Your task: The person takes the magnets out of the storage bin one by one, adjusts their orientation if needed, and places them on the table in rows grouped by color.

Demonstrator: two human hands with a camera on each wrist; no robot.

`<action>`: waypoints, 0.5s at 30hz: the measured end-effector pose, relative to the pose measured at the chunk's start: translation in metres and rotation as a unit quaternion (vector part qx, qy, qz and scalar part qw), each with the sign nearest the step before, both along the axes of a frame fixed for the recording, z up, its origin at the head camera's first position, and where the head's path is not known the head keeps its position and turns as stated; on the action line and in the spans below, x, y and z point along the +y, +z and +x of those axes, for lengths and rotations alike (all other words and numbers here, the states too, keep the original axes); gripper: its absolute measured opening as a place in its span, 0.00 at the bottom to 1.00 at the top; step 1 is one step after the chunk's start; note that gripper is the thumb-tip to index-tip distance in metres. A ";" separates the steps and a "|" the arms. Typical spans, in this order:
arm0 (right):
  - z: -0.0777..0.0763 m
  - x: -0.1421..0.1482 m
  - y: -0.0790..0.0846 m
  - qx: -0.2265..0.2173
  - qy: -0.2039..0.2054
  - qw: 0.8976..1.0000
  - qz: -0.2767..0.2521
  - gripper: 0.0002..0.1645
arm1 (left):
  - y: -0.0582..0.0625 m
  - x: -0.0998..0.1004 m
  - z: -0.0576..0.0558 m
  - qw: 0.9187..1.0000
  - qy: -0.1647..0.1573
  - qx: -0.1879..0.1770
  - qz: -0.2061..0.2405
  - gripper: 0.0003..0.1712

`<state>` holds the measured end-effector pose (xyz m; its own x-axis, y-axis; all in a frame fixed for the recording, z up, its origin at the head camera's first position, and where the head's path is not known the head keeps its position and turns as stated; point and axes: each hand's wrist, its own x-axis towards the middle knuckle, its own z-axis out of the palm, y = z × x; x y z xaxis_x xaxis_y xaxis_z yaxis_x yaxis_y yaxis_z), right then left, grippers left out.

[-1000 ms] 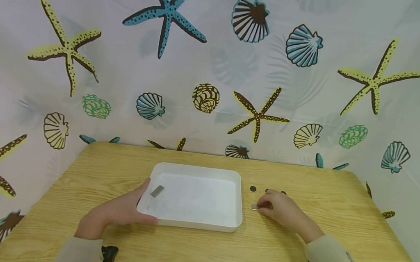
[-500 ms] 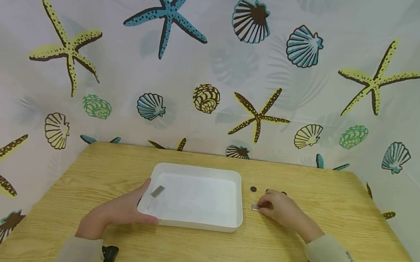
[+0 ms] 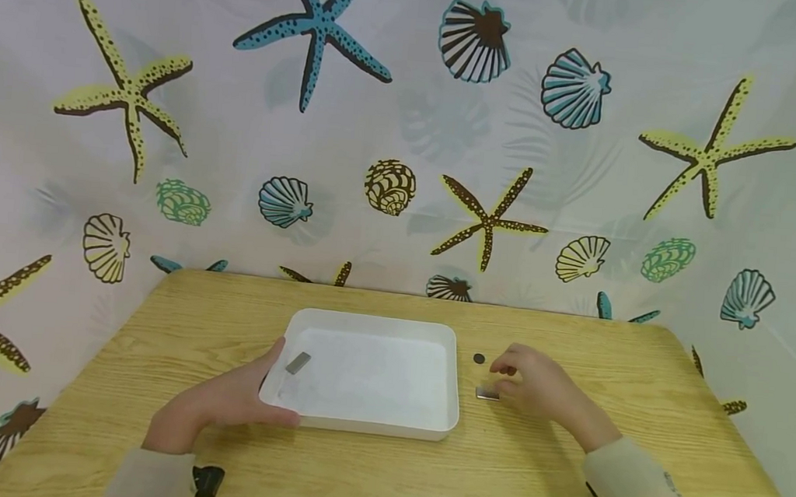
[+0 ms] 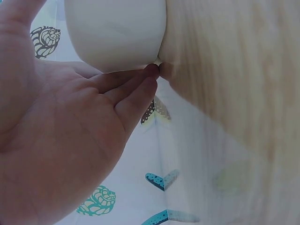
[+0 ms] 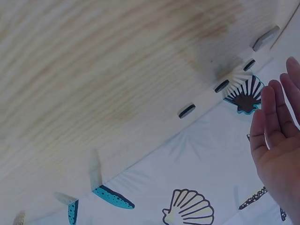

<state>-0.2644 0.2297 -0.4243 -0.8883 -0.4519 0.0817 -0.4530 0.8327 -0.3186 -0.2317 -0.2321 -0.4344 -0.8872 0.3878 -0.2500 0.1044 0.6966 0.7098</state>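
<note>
In the head view my left hand (image 3: 232, 399) holds the left end of a shallow white tray (image 3: 370, 428), thumb along the front wall and fingers at the left side. The left wrist view shows its fingertips (image 4: 151, 71) against the tray's outer wall. A small silver rectangular block (image 3: 298, 363) lies inside the tray at the left. Another silver block (image 3: 487, 394) lies on the table right of the tray. Just above it is my right hand (image 3: 535, 384), its fingers loosely bent and holding nothing. Three small black discs, one here (image 5: 186, 110), lie in a row in the right wrist view.
Everything stands on a light wood table (image 3: 366, 480). A white curtain (image 3: 380, 122) printed with starfish and shells hangs behind it and at both sides. A black object (image 3: 208, 482) sits at the left wrist.
My right hand has let go of the silver block beside the tray and lifted slightly up and away. The left hand and tray have not moved.
</note>
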 end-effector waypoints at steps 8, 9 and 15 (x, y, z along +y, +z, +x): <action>-0.002 -0.001 0.016 0.033 0.026 0.999 -0.007 0.12 | -0.001 -0.001 0.001 1.000 0.003 -0.003 -0.001 0.81; -0.002 -0.002 0.017 0.033 0.027 0.999 -0.011 0.12 | -0.001 -0.001 0.000 1.000 0.002 -0.002 -0.001 0.81; -0.004 -0.005 0.021 0.027 0.029 0.999 -0.020 0.13 | -0.001 -0.001 0.000 1.000 -0.005 0.008 0.004 0.81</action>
<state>-0.2688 0.2243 -0.4035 -0.8548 -0.4976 0.1469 -0.5169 0.7920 -0.3250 -0.2322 -0.2335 -0.4358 -0.8871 0.3983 -0.2333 0.1217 0.6893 0.7142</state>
